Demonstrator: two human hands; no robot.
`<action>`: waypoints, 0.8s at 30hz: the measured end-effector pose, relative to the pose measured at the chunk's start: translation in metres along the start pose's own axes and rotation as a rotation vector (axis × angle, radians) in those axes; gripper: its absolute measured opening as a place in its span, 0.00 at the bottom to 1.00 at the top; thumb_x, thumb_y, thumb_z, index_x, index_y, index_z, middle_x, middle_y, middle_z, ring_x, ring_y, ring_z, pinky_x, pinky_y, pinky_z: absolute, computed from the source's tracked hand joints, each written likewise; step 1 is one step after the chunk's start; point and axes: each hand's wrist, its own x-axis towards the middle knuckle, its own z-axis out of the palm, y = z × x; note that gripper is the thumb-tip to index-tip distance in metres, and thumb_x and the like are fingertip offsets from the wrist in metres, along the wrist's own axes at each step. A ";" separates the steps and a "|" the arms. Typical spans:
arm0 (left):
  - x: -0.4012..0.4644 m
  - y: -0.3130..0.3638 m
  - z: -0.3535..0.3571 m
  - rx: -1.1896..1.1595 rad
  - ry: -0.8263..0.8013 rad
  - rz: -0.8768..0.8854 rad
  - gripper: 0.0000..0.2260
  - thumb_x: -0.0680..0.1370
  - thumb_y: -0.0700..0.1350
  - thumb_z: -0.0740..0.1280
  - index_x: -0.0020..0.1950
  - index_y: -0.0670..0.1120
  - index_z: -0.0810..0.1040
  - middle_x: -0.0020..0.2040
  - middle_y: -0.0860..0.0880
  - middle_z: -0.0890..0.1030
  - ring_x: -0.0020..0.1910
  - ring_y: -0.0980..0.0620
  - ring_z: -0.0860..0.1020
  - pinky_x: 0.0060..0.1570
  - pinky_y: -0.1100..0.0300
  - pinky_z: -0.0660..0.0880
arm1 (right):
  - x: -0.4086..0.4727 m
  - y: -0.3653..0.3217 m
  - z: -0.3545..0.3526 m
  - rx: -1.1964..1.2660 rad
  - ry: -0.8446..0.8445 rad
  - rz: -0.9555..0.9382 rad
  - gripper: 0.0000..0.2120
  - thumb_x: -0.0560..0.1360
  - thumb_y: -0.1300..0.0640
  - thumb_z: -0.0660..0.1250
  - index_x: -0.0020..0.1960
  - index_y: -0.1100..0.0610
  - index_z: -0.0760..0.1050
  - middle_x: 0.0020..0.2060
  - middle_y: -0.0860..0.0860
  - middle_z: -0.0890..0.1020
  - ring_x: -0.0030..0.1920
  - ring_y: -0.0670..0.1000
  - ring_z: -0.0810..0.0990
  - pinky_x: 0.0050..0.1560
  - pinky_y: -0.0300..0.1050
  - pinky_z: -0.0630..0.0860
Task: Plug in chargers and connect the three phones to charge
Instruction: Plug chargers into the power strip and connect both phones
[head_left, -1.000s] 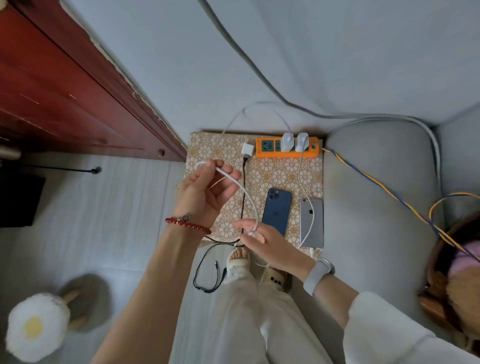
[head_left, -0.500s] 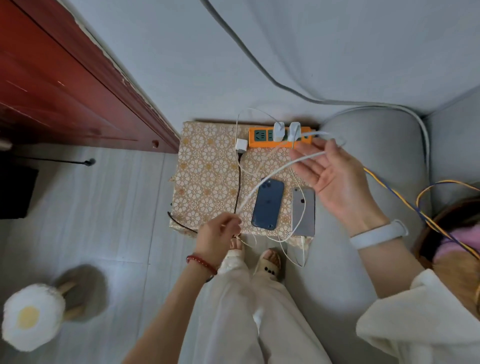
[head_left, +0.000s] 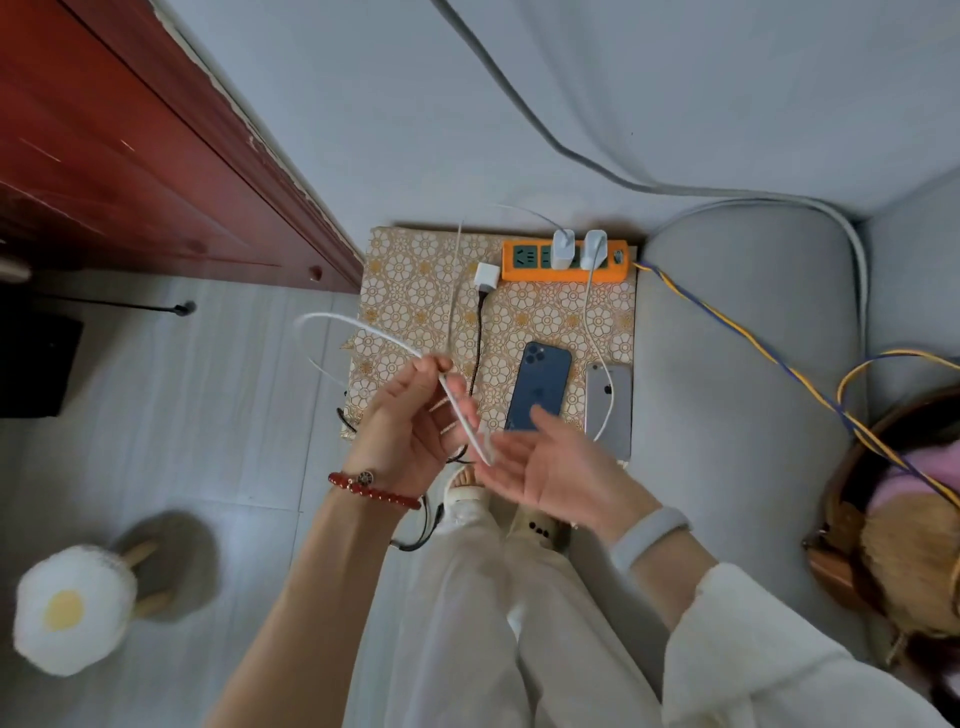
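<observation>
My left hand pinches a white charging cable that loops out to the left; the cable's free end slants down toward my right hand, which is palm up with fingers spread. On the patterned stool top lie a blue phone and a silver phone, backs up. A white cable runs to the silver phone. An orange power strip carries two white chargers. A third white charger with a black cable lies unplugged beside the strip.
A grey sofa cushion borders the stool on the right, with yellow-blue wires across it. A red wooden cabinet stands at left. A fried-egg shaped stool sits on the tiled floor. My legs and slippers are below.
My right hand let go of the cable near the power strip and came back down, open, in front of me. My left hand rose with the white cable, which now loops to the left.
</observation>
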 end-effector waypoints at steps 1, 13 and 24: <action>-0.004 -0.003 -0.003 0.054 0.032 -0.055 0.08 0.74 0.43 0.58 0.41 0.43 0.75 0.29 0.50 0.79 0.27 0.53 0.79 0.29 0.63 0.79 | 0.000 -0.008 0.003 0.174 0.013 -0.098 0.18 0.78 0.53 0.55 0.56 0.69 0.68 0.39 0.61 0.81 0.39 0.56 0.82 0.43 0.49 0.82; -0.001 -0.035 -0.063 0.650 0.639 -0.305 0.10 0.78 0.39 0.58 0.42 0.42 0.76 0.26 0.48 0.70 0.17 0.57 0.69 0.21 0.67 0.71 | -0.015 -0.048 -0.038 0.211 0.253 -0.393 0.10 0.76 0.64 0.58 0.43 0.62 0.78 0.23 0.49 0.75 0.25 0.45 0.74 0.31 0.35 0.73; 0.006 -0.054 -0.046 1.186 0.758 0.007 0.15 0.77 0.50 0.57 0.41 0.41 0.76 0.46 0.38 0.77 0.46 0.40 0.76 0.49 0.46 0.75 | -0.029 0.011 -0.015 -1.301 -0.002 -0.208 0.09 0.76 0.61 0.61 0.49 0.58 0.80 0.32 0.48 0.79 0.34 0.42 0.77 0.40 0.31 0.74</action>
